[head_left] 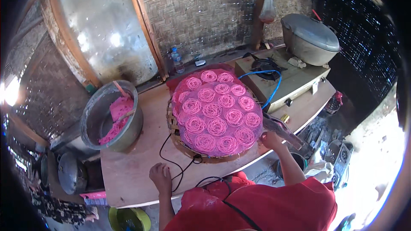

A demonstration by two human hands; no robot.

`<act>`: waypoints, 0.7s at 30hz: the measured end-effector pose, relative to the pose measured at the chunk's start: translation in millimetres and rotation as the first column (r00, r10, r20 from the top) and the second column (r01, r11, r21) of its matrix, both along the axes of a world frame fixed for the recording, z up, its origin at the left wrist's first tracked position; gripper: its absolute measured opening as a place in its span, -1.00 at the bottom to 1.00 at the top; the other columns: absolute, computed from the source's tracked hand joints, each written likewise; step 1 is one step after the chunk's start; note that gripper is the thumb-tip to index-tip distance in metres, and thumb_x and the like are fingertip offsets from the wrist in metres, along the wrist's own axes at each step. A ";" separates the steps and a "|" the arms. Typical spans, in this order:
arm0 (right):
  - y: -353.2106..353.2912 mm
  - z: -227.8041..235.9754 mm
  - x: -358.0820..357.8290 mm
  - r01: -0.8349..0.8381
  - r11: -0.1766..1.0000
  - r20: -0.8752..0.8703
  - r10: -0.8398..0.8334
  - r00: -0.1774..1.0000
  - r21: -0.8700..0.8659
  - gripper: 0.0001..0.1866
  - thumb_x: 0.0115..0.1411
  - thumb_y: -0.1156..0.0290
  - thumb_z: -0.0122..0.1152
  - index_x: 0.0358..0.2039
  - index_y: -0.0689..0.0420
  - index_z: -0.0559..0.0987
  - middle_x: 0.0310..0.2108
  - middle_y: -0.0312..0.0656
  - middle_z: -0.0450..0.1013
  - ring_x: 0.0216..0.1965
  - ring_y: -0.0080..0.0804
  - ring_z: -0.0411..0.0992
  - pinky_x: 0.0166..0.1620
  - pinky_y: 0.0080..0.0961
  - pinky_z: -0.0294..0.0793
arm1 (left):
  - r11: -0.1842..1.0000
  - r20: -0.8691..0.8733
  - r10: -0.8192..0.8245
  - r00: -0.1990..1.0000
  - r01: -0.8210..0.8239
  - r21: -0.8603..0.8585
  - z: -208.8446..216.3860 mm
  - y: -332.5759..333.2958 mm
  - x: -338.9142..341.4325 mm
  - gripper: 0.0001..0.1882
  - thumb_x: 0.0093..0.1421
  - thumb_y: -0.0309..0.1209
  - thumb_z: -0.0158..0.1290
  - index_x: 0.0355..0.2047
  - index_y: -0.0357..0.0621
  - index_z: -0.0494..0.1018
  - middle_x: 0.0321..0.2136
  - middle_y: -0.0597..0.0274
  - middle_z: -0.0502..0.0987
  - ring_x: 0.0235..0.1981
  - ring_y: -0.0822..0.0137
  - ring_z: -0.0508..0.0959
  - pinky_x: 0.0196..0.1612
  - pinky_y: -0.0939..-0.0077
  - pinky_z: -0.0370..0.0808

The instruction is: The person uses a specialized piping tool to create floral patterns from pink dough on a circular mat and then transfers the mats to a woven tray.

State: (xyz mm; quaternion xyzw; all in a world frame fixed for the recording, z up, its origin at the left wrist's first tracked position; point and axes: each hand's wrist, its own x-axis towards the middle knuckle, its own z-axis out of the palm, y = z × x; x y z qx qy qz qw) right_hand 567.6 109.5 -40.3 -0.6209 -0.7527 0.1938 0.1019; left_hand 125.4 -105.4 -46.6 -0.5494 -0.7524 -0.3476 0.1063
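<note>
Rows of pink noodle nests (211,110) lie on a sheer pink net cloth (201,134) spread over a round woven tray (173,124) on the table. My right hand (270,140) is at the tray's right edge with its fingers closed; what they grip is hidden. Just beyond that hand lies a long, dark wooden piece (283,131). Palm down near the table's front edge, my left hand (161,174) rests with its fingers loosely bent and holds nothing. A black cord (182,172) runs between this hand and the tray.
A large metal pot (132,132) with pink dough (121,108) stands at left. Behind the tray's right side is a stove (291,79) with a blue hose (279,86), bearing a lidded pot (309,38). A water bottle (177,60) stands by the back wall; a green basin (143,220) is below.
</note>
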 end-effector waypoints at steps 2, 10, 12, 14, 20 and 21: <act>-14.8 -17.6 -5.8 0.058 0.998 -0.022 -0.058 0.998 -0.019 -0.72 0.14 0.16 0.05 -0.36 0.07 0.61 -0.37 0.04 0.53 -0.30 0.00 0.50 -0.24 -0.16 0.46 | 1.000 -0.033 0.018 0.999 -0.019 -0.010 -1.3 0.5 1.7 -0.83 0.00 -0.53 0.08 -0.34 -0.17 0.46 -0.28 0.05 0.49 -0.15 0.04 0.43 -0.08 0.16 0.34; -48.7 -33.2 -48.6 0.362 0.801 -0.226 -0.286 0.931 0.476 -0.78 0.08 0.26 0.10 -0.59 0.11 0.47 -0.55 -0.07 0.45 -0.44 -0.02 0.44 -0.30 -0.12 0.38 | 1.000 0.182 0.015 0.983 -0.013 -0.012 -21.5 -4.7 -19.1 -0.87 -0.01 -0.51 0.07 -0.38 -0.12 0.46 -0.28 0.13 0.48 -0.12 0.10 0.39 -0.04 0.19 0.26; -49.0 -29.2 -49.8 0.398 0.793 -0.232 -0.325 0.917 0.462 -0.76 0.07 0.25 0.10 -0.61 0.12 0.46 -0.55 -0.08 0.45 -0.42 -0.03 0.45 -0.28 -0.14 0.38 | 0.999 0.141 0.022 0.990 -0.017 -0.035 -23.7 -2.1 -23.2 -0.88 -0.02 -0.50 0.07 -0.40 -0.11 0.45 -0.29 0.15 0.48 -0.15 0.11 0.39 -0.07 0.20 0.27; -51.2 -31.2 -47.3 0.381 0.795 -0.292 -0.267 0.918 0.472 -0.76 0.07 0.26 0.10 -0.62 0.14 0.47 -0.55 -0.07 0.46 -0.42 -0.02 0.45 -0.29 -0.13 0.38 | 0.998 0.153 0.030 0.988 -0.020 -0.066 -20.0 0.3 -22.6 -0.88 -0.02 -0.50 0.07 -0.41 -0.11 0.45 -0.30 0.15 0.48 -0.15 0.11 0.39 -0.08 0.20 0.27; -47.8 -33.0 -45.7 0.393 0.768 -0.290 -0.278 0.916 0.505 -0.81 0.00 0.31 0.10 -0.60 0.16 0.48 -0.55 -0.03 0.45 -0.44 0.02 0.44 -0.29 -0.10 0.39 | 0.998 0.114 0.011 0.993 -0.003 -0.064 -21.1 9.3 -30.2 -0.90 -0.03 -0.50 0.08 -0.44 -0.10 0.44 -0.33 0.18 0.47 -0.20 0.13 0.42 -0.12 0.19 0.28; -46.8 -34.1 -46.0 0.392 0.773 -0.276 -0.287 0.917 0.498 -0.83 -0.02 0.33 0.11 -0.61 0.16 0.48 -0.56 -0.03 0.45 -0.44 0.02 0.44 -0.29 -0.11 0.39 | 0.997 0.143 -0.021 0.990 0.030 -0.068 -20.2 11.8 -32.7 -0.90 -0.02 -0.49 0.08 -0.44 -0.09 0.44 -0.33 0.18 0.47 -0.22 0.13 0.43 -0.13 0.19 0.28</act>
